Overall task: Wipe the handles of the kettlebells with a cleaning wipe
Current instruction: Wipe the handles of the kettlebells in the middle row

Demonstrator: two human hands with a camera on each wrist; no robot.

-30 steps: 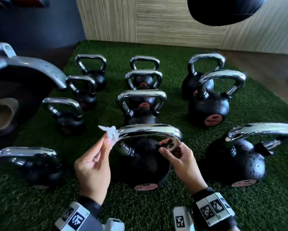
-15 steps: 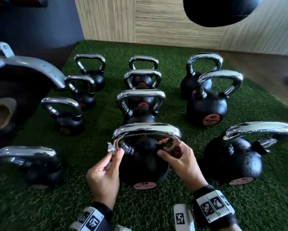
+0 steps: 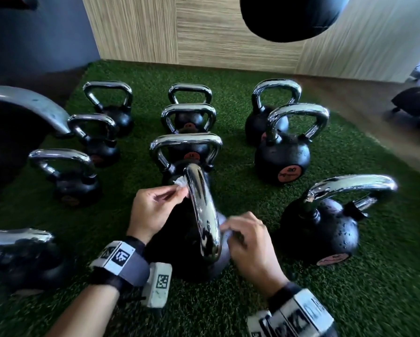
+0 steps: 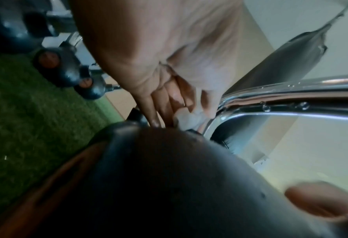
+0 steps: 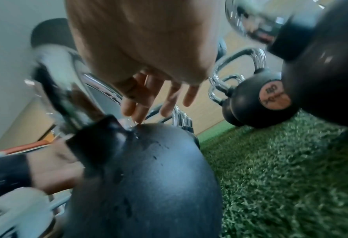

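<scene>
The nearest black kettlebell [image 3: 179, 244] stands on the green turf, its chrome handle [image 3: 201, 215] running end-on towards me. My left hand [image 3: 177, 190] pinches a crumpled white wipe [image 3: 180, 182] against the far left side of that handle. The left wrist view shows the wipe [image 4: 189, 117] squeezed between thumb and fingers where the handle [image 4: 291, 103] bends down. My right hand [image 3: 224, 226] lies on the handle's right side. In the right wrist view its fingers [image 5: 140, 112] are spread and fairly straight, tips touching the kettlebell's wet body [image 5: 148, 177] beside the handle's base.
Several more kettlebells stand in rows on the turf [image 3: 386, 276]: a large one [image 3: 325, 229] close on the right, one marked 20 [image 3: 283, 159] behind it, another [image 3: 21, 251] at front left. A black bag [image 3: 291, 15] hangs above. A grey metal frame [image 3: 29, 105] juts in from the left.
The nearest kettlebell has turned so its handle now points towards me. My left hand has brought the wipe onto the handle. My right hand has left the handle's right post for the body.
</scene>
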